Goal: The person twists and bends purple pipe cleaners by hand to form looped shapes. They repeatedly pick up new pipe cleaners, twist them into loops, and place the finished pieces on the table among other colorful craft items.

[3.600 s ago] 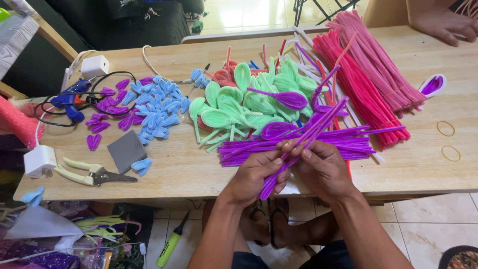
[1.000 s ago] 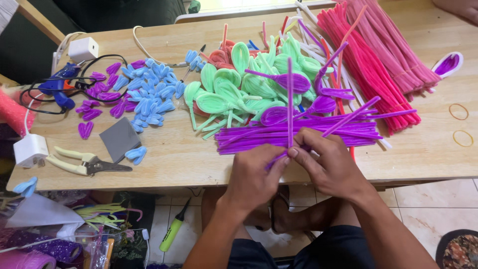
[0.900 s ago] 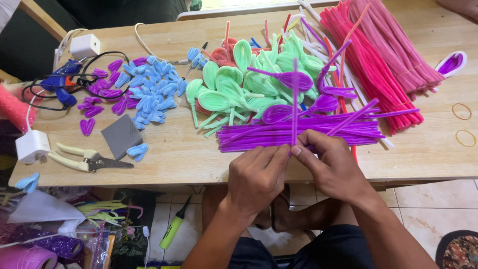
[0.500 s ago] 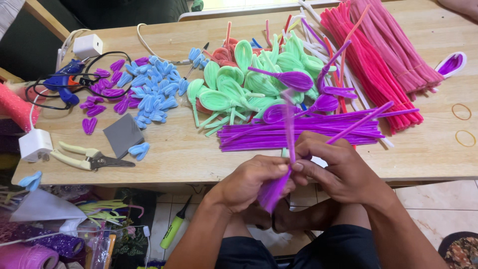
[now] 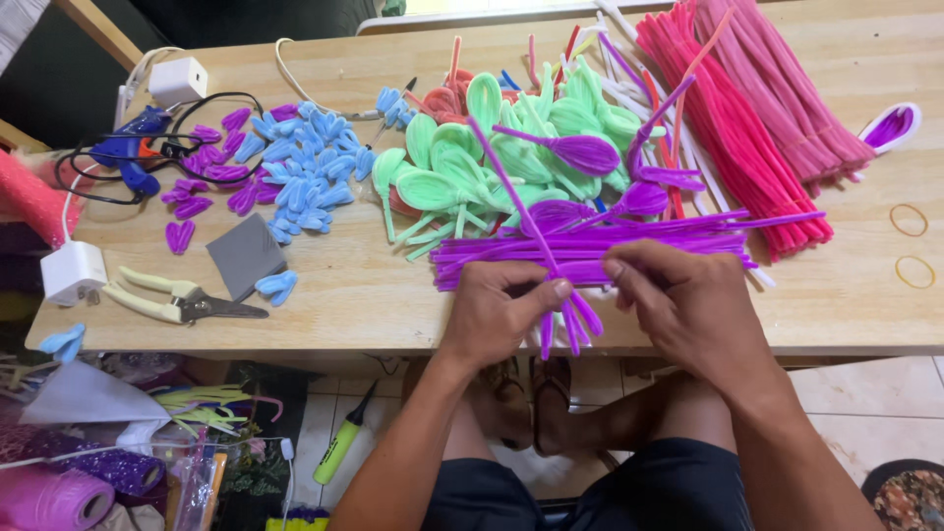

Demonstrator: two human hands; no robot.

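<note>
Head view, looking down at a wooden worktop (image 5: 374,305) and the person's two hands at its near edge. The left hand (image 5: 492,313) lies palm down, knuckles up, forearm rising from the lower middle of the frame; its fingers (image 5: 551,291) are curled and pinch a small bunch of purple stems (image 5: 565,320) where they gather. The bunch's short ends fan down past the worktop's edge, and one long stem runs up and to the left over the green pieces. The right hand (image 5: 688,300) comes in from the lower right, wrist bent inward, back of the hand up; its forefinger and thumb close toward the same bunch from the right, the fingertip (image 5: 615,267) near the left hand's. Whether it touches the stems cannot be told.

Just behind both hands lies a flat pile of purple pipe cleaners (image 5: 590,246), laid crosswise. Beyond it are green loops (image 5: 462,157) in a heap, with a few purple loops (image 5: 590,152) on top. To the right lie bundles of pink pipe cleaners (image 5: 757,108), and further right two rubber bands (image 5: 910,246). To the left are scattered blue petals (image 5: 305,157) and purple petals (image 5: 211,172), a grey square (image 5: 246,256), pliers (image 5: 177,300), a blue glue gun (image 5: 133,147) with black cable, and two white plugs (image 5: 74,270). Below the worktop the person's bare knees and sandalled feet (image 5: 531,393) show.
</note>
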